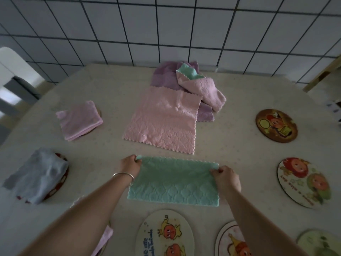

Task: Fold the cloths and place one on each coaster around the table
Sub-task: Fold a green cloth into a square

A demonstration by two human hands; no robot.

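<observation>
Both hands point(130, 164) point(224, 174) pinch green cloth point(175, 182) corners.

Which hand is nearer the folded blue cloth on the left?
Left. The left hand grips the green cloth's far left corner, right of the blue cloth. The right hand grips the opposite corner, farther away.

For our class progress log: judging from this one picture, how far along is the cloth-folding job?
Done: a folded pink cloth and a folded blue cloth each lie on a coaster at the left. In hand: the left hand and right hand pinch the far corners of the green cloth. Left: a flat pink cloth and a heap of cloths wait, and five bare coasters show, such as the brown coaster.
</observation>
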